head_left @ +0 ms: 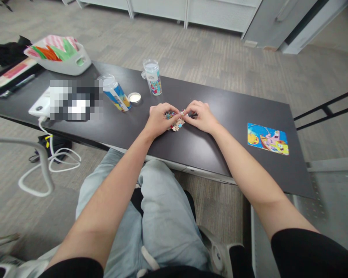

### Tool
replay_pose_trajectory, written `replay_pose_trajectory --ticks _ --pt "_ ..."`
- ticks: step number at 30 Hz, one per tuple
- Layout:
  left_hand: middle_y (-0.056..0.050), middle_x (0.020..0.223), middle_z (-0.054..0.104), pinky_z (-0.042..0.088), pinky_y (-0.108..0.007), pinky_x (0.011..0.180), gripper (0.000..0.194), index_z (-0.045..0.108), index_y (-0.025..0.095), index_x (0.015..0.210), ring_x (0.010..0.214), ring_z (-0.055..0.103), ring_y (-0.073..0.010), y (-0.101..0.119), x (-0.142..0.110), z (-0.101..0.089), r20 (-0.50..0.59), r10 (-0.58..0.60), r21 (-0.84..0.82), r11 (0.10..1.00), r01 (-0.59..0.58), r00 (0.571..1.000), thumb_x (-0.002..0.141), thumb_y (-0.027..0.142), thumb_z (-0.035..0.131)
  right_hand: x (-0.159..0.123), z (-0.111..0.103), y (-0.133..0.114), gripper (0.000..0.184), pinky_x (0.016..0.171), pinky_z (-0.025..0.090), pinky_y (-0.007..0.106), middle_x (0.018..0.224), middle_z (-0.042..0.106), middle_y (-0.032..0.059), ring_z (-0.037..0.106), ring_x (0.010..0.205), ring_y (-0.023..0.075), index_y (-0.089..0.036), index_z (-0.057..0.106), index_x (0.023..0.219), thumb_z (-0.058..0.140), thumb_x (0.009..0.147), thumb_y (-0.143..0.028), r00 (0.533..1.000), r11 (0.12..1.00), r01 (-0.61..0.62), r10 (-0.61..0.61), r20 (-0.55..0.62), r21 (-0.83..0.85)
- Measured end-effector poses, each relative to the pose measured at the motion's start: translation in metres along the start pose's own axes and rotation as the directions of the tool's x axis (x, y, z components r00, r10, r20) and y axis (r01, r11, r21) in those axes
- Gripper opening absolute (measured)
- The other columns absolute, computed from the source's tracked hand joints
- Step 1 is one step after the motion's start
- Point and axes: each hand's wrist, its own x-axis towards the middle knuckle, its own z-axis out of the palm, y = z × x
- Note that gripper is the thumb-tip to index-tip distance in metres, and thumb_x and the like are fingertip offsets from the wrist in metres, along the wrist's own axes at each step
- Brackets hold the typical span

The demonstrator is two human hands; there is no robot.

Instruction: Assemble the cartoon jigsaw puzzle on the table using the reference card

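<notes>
A small pile of jigsaw puzzle pieces (177, 125) lies on the dark table, some with pale sides up and others coloured. Over the pile, my left hand (162, 119) is closed in a pinch, thumb and index finger pressed together. My right hand (201, 116) pinches from the other side, its fingertips almost meeting those of the left. Between the fingertips is a small puzzle piece (182, 113), mostly covered by the fingers. To the right lies a picture card (268, 139) with yellow and pink cartoon figures on blue.
Two clear printed canisters, one (116, 94) leaning and one (153, 79) upright, stand behind my hands, near a round lid (134, 97). At left are a white basket (84, 61) and a white device (40, 107) with a cable. The table's edge (191, 170) runs above my lap.
</notes>
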Motion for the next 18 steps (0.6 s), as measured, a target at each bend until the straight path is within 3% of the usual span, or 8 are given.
replay_pose_trajectory --ticks 4,8,12,14,18 --pt "-0.006 0.124 0.095 0.058 -0.055 0.129 0.020 0.089 0.033 0.107 0.123 0.082 -0.0326 -0.004 0.001 0.001 -0.043 -0.010 -0.021 1.000 0.009 0.999 0.105 0.053 0.087 -0.001 -0.003 -0.001 0.013 0.127 0.050 0.065 0.128 0.086 0.0101 0.076 0.119 0.0380 -0.030 0.089 0.113 0.089 0.116 -0.043 1.000 1.000 -0.024 0.024 -0.013 -0.002" --pt "-0.007 0.127 0.095 0.062 -0.051 0.124 0.026 0.090 0.031 0.111 0.122 0.084 -0.0313 -0.007 0.000 0.005 -0.099 0.003 -0.087 0.996 -0.012 0.995 0.108 0.055 0.081 -0.001 -0.013 0.006 0.015 0.127 0.053 0.068 0.129 0.086 0.0108 0.077 0.118 0.0396 -0.031 0.094 0.117 0.089 0.113 -0.044 0.999 1.000 -0.016 0.016 -0.035 -0.008" --pt "-0.009 0.124 0.094 0.067 -0.048 0.116 0.034 0.089 0.029 0.116 0.118 0.086 -0.0293 -0.014 0.002 0.009 -0.259 -0.014 -0.251 0.967 -0.054 0.966 0.108 0.060 0.077 -0.002 -0.031 0.025 0.027 0.101 0.064 0.057 0.123 0.086 0.0108 0.071 0.090 0.0306 -0.030 0.098 0.128 0.090 0.110 -0.049 0.999 0.998 0.011 -0.008 -0.051 0.068" --pt "-0.009 0.116 0.092 0.069 -0.045 0.109 0.042 0.086 0.029 0.114 0.111 0.086 -0.0273 -0.020 0.007 0.009 -0.332 -0.087 -0.376 0.925 -0.047 0.939 0.108 0.068 0.073 -0.005 -0.040 0.038 0.038 0.090 0.063 0.052 0.117 0.085 0.0095 0.064 0.079 0.0261 -0.028 0.098 0.124 0.101 0.102 -0.059 0.999 0.995 0.001 0.004 -0.042 0.103" --pt "-0.008 0.111 0.087 0.070 -0.041 0.099 0.063 0.079 0.031 0.110 0.109 0.086 -0.0256 -0.034 0.017 0.003 -0.396 -0.267 -0.584 0.812 -0.017 0.879 0.107 0.091 0.058 -0.011 -0.053 0.054 0.062 0.086 0.063 0.049 0.116 0.084 0.0080 0.063 0.079 0.0243 -0.029 0.099 0.117 0.120 0.075 -0.070 0.998 0.991 -0.037 0.030 0.058 0.129"
